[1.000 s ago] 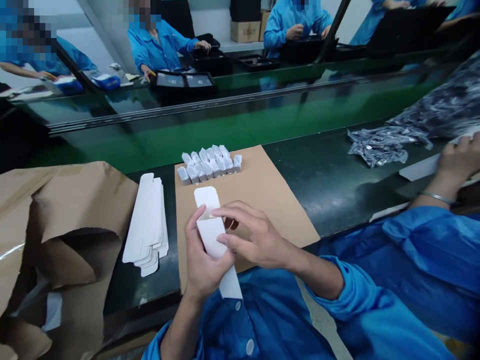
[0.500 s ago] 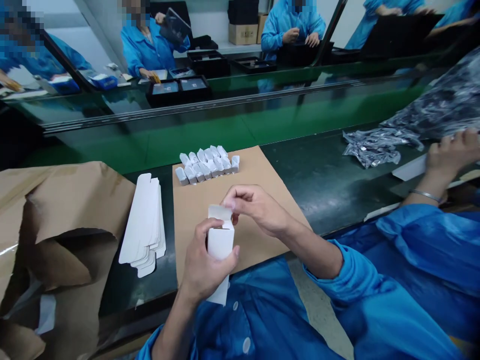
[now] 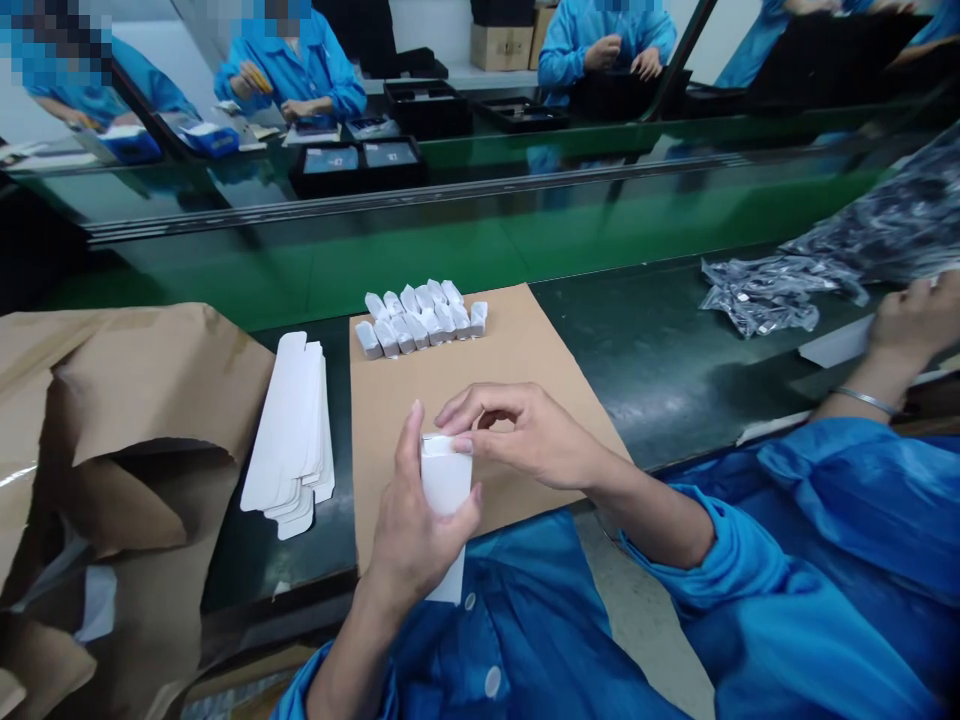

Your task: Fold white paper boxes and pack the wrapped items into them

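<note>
Left of the kraft-paper sheet (image 3: 390,400) on the dark desk (image 3: 645,380), a torn brown paper sack (image 3: 127,420) slumps open, and flat white carton blanks (image 3: 285,430) lie stacked just beside the sheet. Small folded white boxes (image 3: 420,315) stand in rows on the sheet's far part. Above its near part, the left hand (image 3: 412,520) closes around a white carton (image 3: 446,490), whose long axis points up from the person's body; the half-open right hand (image 3: 525,435) touches its top end with the fingertips (image 3: 466,444). Right of the sheet lie crumpled plastic bags (image 3: 765,295) and a co-worker's hand (image 3: 911,330).
</note>
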Demonstrator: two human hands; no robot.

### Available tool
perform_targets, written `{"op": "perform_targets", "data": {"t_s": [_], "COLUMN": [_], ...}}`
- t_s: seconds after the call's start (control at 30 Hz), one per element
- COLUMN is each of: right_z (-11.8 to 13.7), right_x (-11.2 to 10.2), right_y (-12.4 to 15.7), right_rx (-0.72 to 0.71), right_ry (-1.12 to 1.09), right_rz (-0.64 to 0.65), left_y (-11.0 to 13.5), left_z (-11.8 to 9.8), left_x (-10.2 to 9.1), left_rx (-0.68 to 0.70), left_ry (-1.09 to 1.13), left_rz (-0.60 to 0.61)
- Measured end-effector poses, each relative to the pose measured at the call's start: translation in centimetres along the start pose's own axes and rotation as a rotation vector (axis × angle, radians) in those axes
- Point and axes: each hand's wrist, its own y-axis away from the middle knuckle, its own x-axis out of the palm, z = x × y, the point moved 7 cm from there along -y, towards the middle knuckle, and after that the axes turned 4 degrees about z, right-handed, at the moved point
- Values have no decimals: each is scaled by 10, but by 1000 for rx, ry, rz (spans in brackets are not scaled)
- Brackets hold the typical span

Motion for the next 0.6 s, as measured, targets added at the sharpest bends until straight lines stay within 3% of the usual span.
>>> {"op": "perform_targets", "data": {"t_s": [0.23,0.4,0.6], "right_z": [0,4,2], "right_x": [12,20,23], "right_y": [16,22,20], "right_rx": [-163,-312,-357], "right_ry": [121,391,375], "right_rz": [-116,-122,-141], "left_y": [1,-1,1], "left_z": [0,1,3], "left_x": [-4,0,-1], "left_rx": [-10,13,-3], "left_ry": [79,103,104], "left_rz": [-1,9,-18]}}
